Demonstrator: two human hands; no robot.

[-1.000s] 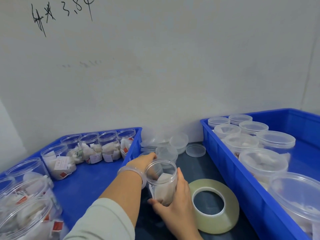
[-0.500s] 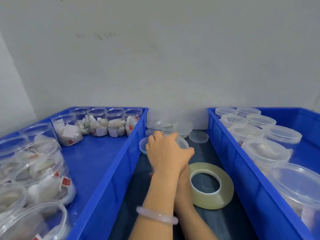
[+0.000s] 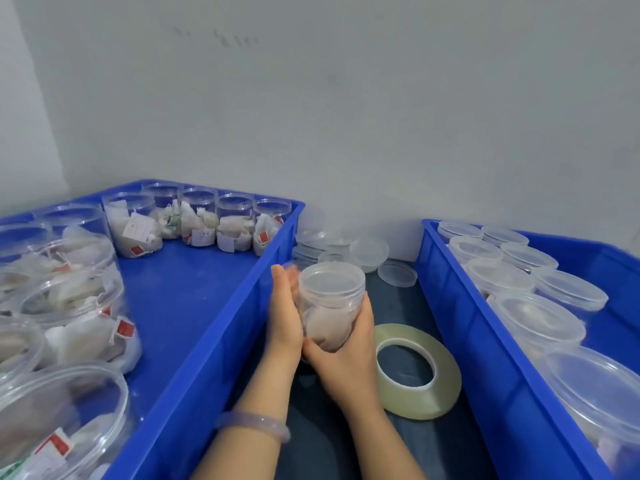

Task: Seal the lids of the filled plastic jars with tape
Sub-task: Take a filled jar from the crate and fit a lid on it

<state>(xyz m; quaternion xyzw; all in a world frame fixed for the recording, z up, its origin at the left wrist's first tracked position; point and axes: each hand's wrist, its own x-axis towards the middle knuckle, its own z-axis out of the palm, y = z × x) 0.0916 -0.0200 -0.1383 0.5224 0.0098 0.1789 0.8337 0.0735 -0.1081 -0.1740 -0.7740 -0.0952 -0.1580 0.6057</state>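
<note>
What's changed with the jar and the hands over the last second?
The jar, open a second ago, now wears a lid. The left hand, which reached to the loose lids and then covered the jar's mouth, now lies flat against its side. The right hand holds it throughout. The tape roll stays untouched.

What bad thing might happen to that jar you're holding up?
The jar seems lifted, with the left hand only flat against it, so it might slip from the right hand. I cannot tell whether its lid sits fully tight; taping it loose may leave a gap. Both hands are busy, so fetching the tape roll means letting go.
</note>
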